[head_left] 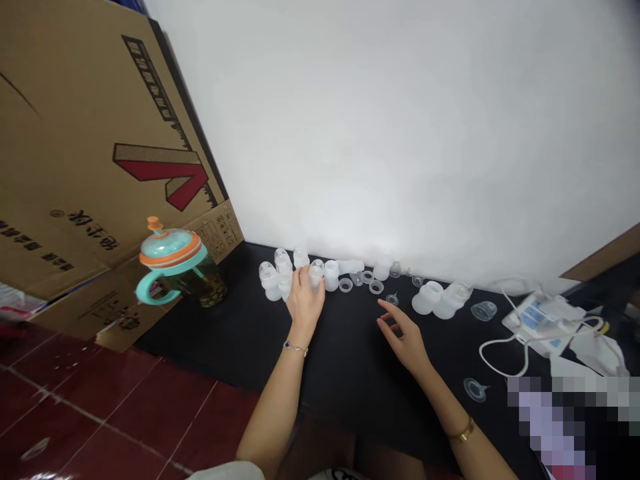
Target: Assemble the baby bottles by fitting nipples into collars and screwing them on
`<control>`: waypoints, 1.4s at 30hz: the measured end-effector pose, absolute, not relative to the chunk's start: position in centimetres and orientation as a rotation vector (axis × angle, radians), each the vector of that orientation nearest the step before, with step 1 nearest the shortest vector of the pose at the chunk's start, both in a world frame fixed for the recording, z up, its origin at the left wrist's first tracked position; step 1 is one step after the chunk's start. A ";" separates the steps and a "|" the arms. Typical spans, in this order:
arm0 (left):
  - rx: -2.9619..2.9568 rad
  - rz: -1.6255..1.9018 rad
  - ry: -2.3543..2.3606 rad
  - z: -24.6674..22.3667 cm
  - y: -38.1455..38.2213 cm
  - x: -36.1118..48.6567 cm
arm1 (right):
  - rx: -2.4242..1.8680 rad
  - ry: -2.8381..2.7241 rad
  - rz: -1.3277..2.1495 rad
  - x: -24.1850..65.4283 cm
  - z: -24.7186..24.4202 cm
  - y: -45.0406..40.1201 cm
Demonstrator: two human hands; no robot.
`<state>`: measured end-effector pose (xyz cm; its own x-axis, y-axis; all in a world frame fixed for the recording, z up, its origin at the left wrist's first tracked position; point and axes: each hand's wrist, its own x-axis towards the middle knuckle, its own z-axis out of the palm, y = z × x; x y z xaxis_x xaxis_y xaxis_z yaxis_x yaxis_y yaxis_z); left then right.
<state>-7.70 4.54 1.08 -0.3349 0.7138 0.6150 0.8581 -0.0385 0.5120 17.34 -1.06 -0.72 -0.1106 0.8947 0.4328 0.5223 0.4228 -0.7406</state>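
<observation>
My left hand [306, 299] is closed around a small white baby bottle [317, 269] with a clear domed cap, among several similar capped bottles [271, 283] on its left. Just right of it stands an uncapped white bottle [332, 275]. My right hand [406, 341] hovers over the black table with fingers apart, holding nothing. Nearest to it lies a clear silicone nipple [393, 299], with a ring collar [376, 287] a little beyond. Further right, an open bottle [427, 297] and a capped bottle [453, 300] lean against each other.
A teal and orange jug [183, 267] stands at the table's left, beside a large cardboard box [65, 133]. On the right are a clear cap [484, 311], another nipple [475, 390], and a white cable [505, 373] by packets. A white wall [390, 120] bounds the back.
</observation>
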 end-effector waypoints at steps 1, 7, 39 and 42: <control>-1.703 -1.304 -2.092 1.1 4.5 -7.7 | -1.225 -1.776 0.517 17.4 -0.7 -1.1; -1.722 -1.285 -2.172 1.0 4.5 -7.9 | -1.211 -1.802 0.520 17.3 -0.8 -1.1; -1.713 -1.538 -1.851 1.4 3.6 -6.9 | -1.320 -1.737 0.577 17.4 -1.1 -0.6; -1.927 -1.502 -1.737 0.7 3.6 -6.4 | -1.318 -1.730 0.583 17.4 -1.1 -0.5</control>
